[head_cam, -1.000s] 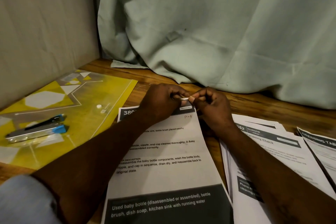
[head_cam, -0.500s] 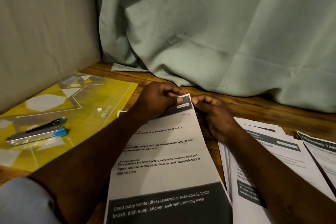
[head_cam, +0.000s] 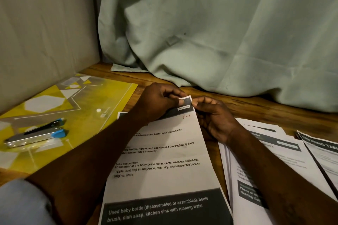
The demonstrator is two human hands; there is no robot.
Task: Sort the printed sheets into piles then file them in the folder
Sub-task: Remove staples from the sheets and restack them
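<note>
Yr left hand [head_cam: 159, 103] & right hand [head_cam: 214, 120] both pinch the sheet [head_cam: 164, 173] at its top corner. Thin, floppy, prob. tears easily, so support the edges.

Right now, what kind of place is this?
Probably a makeshift home desk for paperwork: wooden table, green curtain draped behind, printed sheets, yellow folder with a stapler on it.

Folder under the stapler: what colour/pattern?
The folder is yellow, with white and grey geometric shapes and thin white lines. Head view, the only one.
</note>
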